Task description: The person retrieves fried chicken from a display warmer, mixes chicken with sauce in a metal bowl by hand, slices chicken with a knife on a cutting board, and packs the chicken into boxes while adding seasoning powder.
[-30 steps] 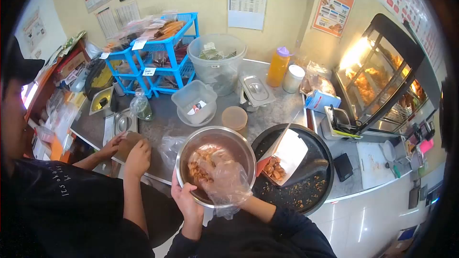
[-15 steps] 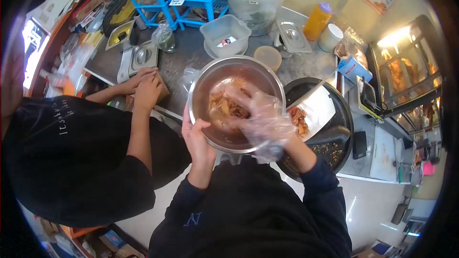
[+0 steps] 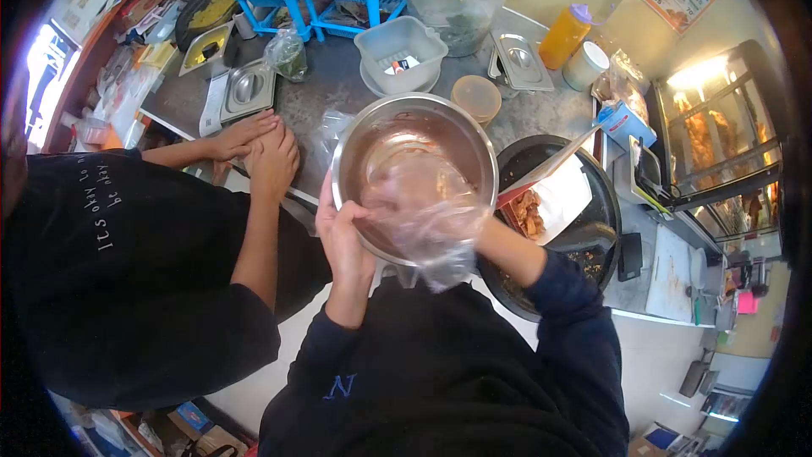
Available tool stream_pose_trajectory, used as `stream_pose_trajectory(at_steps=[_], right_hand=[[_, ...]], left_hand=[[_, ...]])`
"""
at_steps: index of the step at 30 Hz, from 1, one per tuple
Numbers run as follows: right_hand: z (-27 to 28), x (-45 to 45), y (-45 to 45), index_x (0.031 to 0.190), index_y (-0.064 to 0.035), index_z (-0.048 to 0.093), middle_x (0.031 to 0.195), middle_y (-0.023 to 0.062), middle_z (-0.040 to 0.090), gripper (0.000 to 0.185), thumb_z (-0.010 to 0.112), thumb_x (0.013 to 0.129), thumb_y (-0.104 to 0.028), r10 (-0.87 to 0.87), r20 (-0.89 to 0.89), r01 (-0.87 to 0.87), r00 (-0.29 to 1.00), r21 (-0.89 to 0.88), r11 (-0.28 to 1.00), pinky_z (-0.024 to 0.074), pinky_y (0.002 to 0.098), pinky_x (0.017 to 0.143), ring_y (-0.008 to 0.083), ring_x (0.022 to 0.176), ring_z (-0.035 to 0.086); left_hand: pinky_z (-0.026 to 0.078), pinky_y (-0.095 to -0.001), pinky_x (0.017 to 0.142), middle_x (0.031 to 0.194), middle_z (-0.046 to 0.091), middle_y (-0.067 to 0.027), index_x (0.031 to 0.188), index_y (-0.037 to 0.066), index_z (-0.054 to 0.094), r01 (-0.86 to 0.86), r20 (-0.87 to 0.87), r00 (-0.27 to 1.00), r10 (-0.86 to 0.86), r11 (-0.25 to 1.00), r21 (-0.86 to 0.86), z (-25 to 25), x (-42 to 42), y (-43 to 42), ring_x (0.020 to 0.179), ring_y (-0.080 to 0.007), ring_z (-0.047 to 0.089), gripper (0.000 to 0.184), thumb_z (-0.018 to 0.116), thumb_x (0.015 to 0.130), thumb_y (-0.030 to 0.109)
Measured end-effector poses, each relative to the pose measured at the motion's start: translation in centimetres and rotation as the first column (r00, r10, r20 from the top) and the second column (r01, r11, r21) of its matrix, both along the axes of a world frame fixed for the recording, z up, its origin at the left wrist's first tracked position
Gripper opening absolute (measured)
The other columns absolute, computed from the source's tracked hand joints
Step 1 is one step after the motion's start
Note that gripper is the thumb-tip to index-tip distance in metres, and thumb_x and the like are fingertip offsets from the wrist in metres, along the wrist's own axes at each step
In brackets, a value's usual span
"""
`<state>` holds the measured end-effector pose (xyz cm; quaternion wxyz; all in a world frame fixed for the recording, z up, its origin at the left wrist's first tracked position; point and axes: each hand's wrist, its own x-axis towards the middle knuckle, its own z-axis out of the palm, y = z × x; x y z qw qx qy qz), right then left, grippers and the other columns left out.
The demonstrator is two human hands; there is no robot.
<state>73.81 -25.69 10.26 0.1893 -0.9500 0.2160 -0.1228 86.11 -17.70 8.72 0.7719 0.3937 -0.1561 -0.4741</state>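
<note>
My left hand (image 3: 345,233) grips the near left rim of a steel bowl (image 3: 414,110), thumb over the edge. Inside the bowl is my right hand (image 3: 423,203), in a loose clear plastic glove; its fingers are blurred and it covers most of the food there. Reddish sauce smears the bowl's inner wall. Just right of the bowl, a white paper box (image 3: 565,199) with chopped brown meat (image 3: 526,213) lies in a round black pan (image 3: 605,178), which also holds crumbs.
A co-worker's hands (image 3: 262,145) rest together at the counter's left edge. Behind the bowl stand a clear square tub (image 3: 399,55), a round lidded container (image 3: 475,99) and a steel lidded pan (image 3: 520,63). A lit food warmer (image 3: 719,135) is at right.
The view has tilted down and shifted since the first frame. My gloved hand has moved deeper over the food in the bowl. The co-worker's hands have come together, without the brown item.
</note>
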Motion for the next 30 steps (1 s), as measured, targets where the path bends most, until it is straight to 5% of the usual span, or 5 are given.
stream_pose_trajectory(at_steps=[9, 15, 24, 26, 30], right_hand=[[0.1, -2.4, 2.9, 0.137, -0.0119, 0.036, 0.133, 0.0292, 0.036, 0.082, 0.067, 0.069, -0.046, -0.348, -0.086, 0.341, 0.934, -0.09, 0.936, 0.0384, 0.0456, 0.097, 0.0427, 0.121, 0.041], [-4.0, 0.5, 3.0, 0.132, -0.0194, 0.042, 0.123, 0.0219, 0.044, 0.073, 0.068, 0.066, -0.038, -0.477, 0.077, 0.457, 0.876, 0.187, 0.87, 0.0431, 0.0452, 0.092, 0.0396, 0.116, 0.045], [-6.2, 1.0, 3.5, 0.107, -0.0056, 0.059, 0.101, 0.0231, 0.057, 0.043, 0.062, 0.072, -0.031, -0.478, -0.249, 0.53, 0.842, 0.226, 0.817, 0.0476, 0.0429, 0.08, 0.0325, 0.087, 0.061], [-5.4, 0.9, 2.1, 0.107, -0.0081, 0.06, 0.112, 0.0218, 0.055, 0.041, 0.059, 0.074, -0.033, -0.463, -0.304, 0.544, 0.832, 0.606, 0.58, 0.0473, 0.0395, 0.083, 0.0327, 0.097, 0.058], [-1.7, -0.2, 0.1, 0.111, -0.0094, 0.061, 0.113, 0.014, 0.06, 0.045, 0.056, 0.08, -0.042, -0.52, -0.192, 0.506, 0.832, 0.648, 0.57, 0.0399, 0.0326, 0.091, 0.0249, 0.104, 0.056]], left_hand=[[0.043, -0.0316, 0.094, 0.124, 0.051, -0.0157, 0.133, -0.006, 0.036, -0.072, -0.014, 0.997, 0.071, 0.995, -0.063, 0.7, -1.0, 0.4, 0.112, -0.0238, 0.053, 0.072, 0.04, 0.061, -0.012], [0.044, -0.0274, 0.09, 0.121, 0.054, -0.0139, 0.13, -0.007, 0.041, -0.122, 0.096, 0.988, 0.118, 0.992, 0.034, -1.2, -1.8, 0.8, 0.108, -0.021, 0.055, 0.07, 0.042, 0.06, -0.012], [0.046, -0.027, 0.085, 0.118, 0.055, -0.0129, 0.131, -0.006, 0.041, -0.149, 0.001, 0.989, 0.151, 0.977, 0.151, -4.6, -1.1, 3.2, 0.101, -0.0195, 0.058, 0.07, 0.04, 0.061, -0.013], [0.047, -0.0276, 0.085, 0.117, 0.056, -0.013, 0.131, -0.006, 0.04, -0.146, -0.043, 0.987, 0.155, 0.977, 0.154, -4.5, -0.9, 3.3, 0.101, -0.0199, 0.058, 0.07, 0.04, 0.061, -0.013], [0.046, -0.03, 0.088, 0.118, 0.054, -0.0133, 0.133, -0.005, 0.036, -0.123, -0.106, 0.984, 0.14, 0.98, 0.154, -3.7, -0.2, 3.1, 0.105, -0.0215, 0.056, 0.073, 0.039, 0.061, -0.013]])
